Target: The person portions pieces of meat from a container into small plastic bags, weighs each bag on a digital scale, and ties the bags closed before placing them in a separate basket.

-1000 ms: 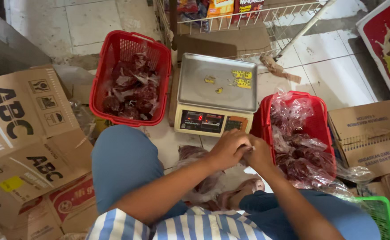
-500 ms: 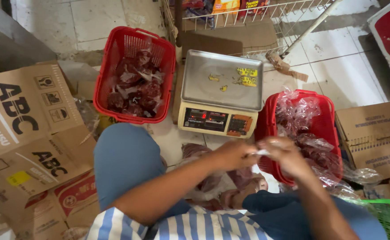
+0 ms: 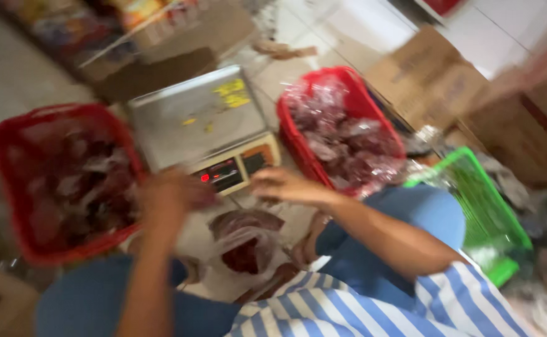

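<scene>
**Hands above clear bag of dark red pieces, in front of scale**

1 clear plastic bag (image 3: 243, 244) of dark red pieces sits on the floor between the person's knees, just below both hands. Long axis looks roughly vertical in frame, mouth end toward the scale; blur makes this uncertain. Left hand (image 3: 168, 195) is blurred, seems curled near the bag's top; grip on anything cannot be told. Right hand (image 3: 279, 185) hovers fingers loosely bent, palm down, nothing clearly held. 1 digital scale (image 3: 201, 125) with a steel pan sits just beyond the hands, display facing the person. 2 red baskets: left red basket (image 3: 11, 134) and right red basket (image 3: 373, 103), both full of bagged dark red pieces, flank the scale. 1 green basket (image 3: 492, 212) lies at right. Cardboard boxes (image 3: 435, 75) behind.
</scene>
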